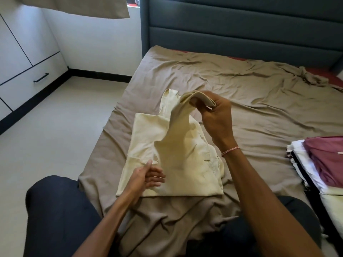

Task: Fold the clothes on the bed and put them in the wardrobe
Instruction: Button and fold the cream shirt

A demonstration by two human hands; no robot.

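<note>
Head view: gripping cream garment [185, 164] by its lifted end with right hand [216, 117], pinning it with straight-fingered left hand [147, 176], on bed [241, 86] left of folded stack [323, 160]. Could drag askew if pulled hard.

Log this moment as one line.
step: folding cream garment on bed | right hand: grips lifted end | left hand: rests on garment, fingers straight | folded stack: right edge
</note>
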